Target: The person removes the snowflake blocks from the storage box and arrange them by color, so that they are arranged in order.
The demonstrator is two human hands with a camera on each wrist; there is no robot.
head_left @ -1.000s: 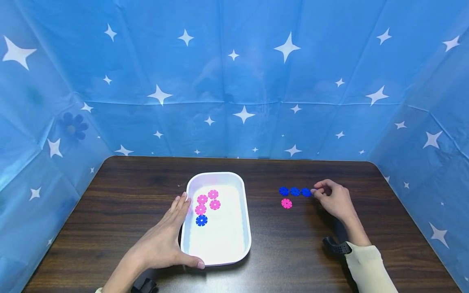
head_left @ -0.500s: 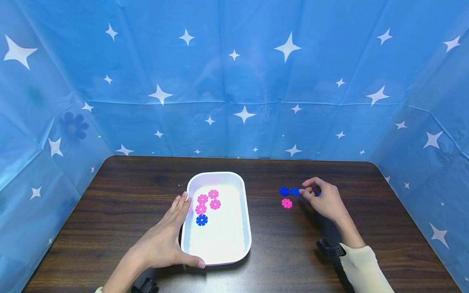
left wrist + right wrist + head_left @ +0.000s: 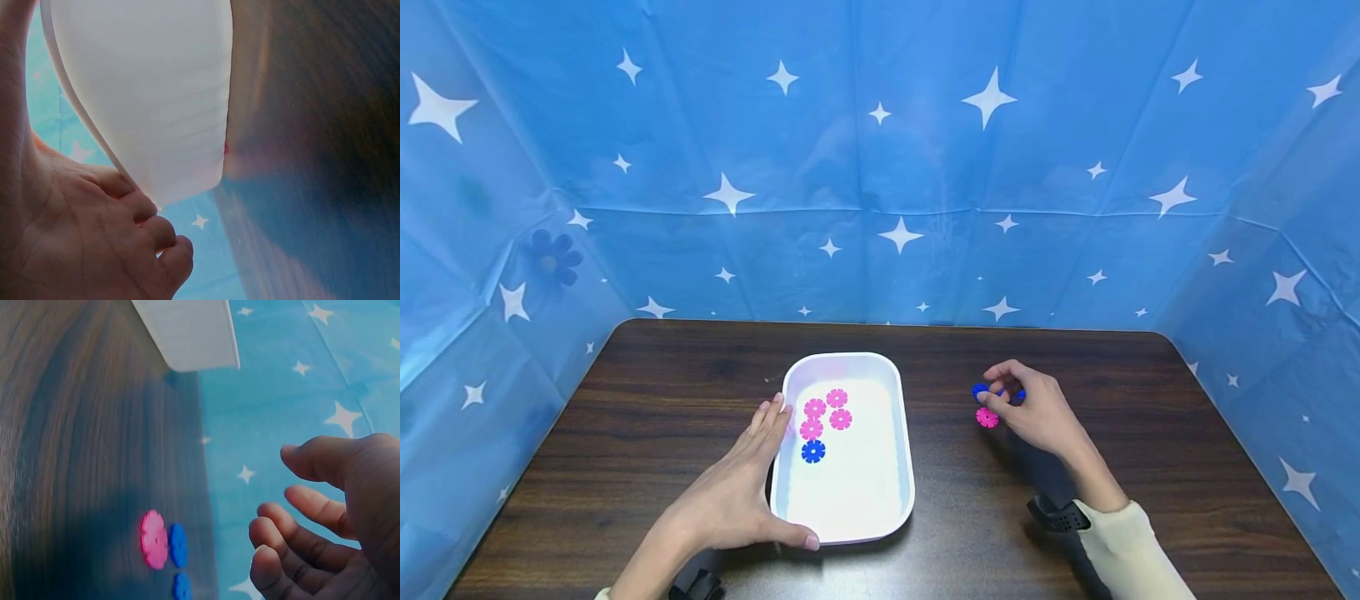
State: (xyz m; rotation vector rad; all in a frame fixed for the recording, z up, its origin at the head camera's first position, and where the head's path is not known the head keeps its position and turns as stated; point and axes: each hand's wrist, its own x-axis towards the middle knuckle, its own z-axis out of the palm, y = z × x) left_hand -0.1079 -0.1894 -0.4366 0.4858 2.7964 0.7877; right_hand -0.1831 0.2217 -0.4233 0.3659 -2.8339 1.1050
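Note:
My left hand rests against the left side of a white tray, fingers along its rim and thumb at the near edge. In the tray lie several pink notched flower-shaped discs and one blue disc. My right hand hovers over a row of blue notched discs, partly covering them. In the right wrist view its fingers are loosely bent, thumb apart, with nothing between them. A pink disc lies beside the blue discs, just in front of the right hand.
The dark wooden table carries everything. Blue curtains with white stars stand behind the table and along both sides. Black wrist straps are on the arms, below pale sleeves.
My right hand has moved left along the row of blue discs, from its right end towards its left end. The left hand, the tray and its discs stay in place.

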